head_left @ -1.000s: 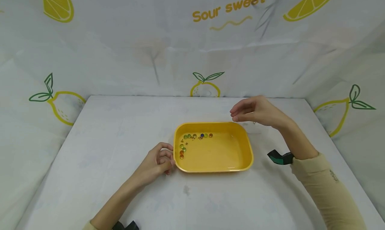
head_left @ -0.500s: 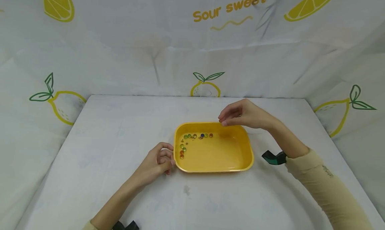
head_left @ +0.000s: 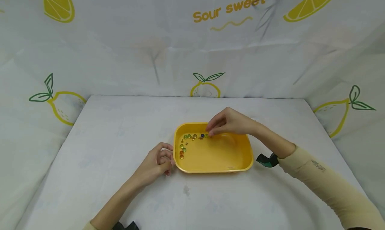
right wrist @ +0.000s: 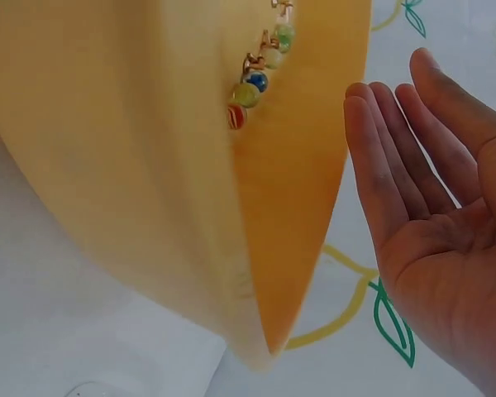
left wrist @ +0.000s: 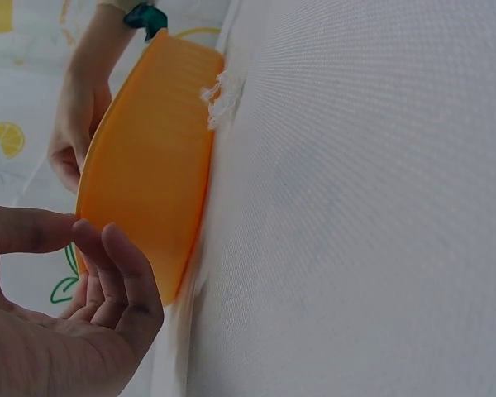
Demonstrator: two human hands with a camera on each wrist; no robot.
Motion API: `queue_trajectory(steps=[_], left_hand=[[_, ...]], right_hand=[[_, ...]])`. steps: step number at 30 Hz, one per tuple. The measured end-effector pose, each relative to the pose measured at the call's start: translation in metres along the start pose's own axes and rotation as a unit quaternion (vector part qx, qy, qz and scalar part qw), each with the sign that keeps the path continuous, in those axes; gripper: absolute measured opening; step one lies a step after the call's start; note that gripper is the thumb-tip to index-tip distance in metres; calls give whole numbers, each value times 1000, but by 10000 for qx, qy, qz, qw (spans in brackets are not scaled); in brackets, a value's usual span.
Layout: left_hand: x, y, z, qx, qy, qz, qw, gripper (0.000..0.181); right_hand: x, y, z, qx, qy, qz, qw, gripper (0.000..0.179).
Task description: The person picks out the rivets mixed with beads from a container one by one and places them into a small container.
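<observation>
A yellow plastic tray [head_left: 219,156] lies on the white table, with glass marbles and small gold-coloured metal pieces along its back and left walls. My left hand [head_left: 154,164] holds the tray's left side, fingers curled at the rim [left wrist: 103,141]. My right hand [head_left: 230,123] hangs over the tray's back wall. Its fingertips point down beside a green marble [head_left: 206,135] and a blue marble [head_left: 202,135]. In the right wrist view the fingers [right wrist: 372,174] are nearly straight, with nothing between them. A red-striped marble [right wrist: 236,116] ends the row there.
Orange marbles [head_left: 181,154] rest near the tray's left wall. A white cloth backdrop [head_left: 120,56] printed with lemons stands behind the table. Green-and-black wrist straps [head_left: 267,160] sit at my wrists. A frayed bit of white cloth [left wrist: 221,99] shows beside the tray.
My right hand has moved left and down, from beyond the tray's back right corner to over the marbles at its back wall. The left hand and tray have stayed put.
</observation>
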State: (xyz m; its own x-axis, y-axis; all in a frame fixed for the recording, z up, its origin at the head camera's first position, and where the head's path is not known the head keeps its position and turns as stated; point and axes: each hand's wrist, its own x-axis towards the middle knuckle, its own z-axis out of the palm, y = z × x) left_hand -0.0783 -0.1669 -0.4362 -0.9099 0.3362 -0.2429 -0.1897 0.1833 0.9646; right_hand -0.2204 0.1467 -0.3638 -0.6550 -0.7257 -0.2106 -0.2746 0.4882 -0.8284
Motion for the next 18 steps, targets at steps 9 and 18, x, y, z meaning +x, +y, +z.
queue_trajectory(steps=[9, 18], left_hand=[[0, 0, 0, 24, -2, 15, 10000, 48], [0, 0, 1, 11, 27, -22, 10000, 49]], right_hand=[[6, -2, 6, 42, -231, -141, 9996, 24], [13, -1, 12, -17, -472, -173, 9987, 22]])
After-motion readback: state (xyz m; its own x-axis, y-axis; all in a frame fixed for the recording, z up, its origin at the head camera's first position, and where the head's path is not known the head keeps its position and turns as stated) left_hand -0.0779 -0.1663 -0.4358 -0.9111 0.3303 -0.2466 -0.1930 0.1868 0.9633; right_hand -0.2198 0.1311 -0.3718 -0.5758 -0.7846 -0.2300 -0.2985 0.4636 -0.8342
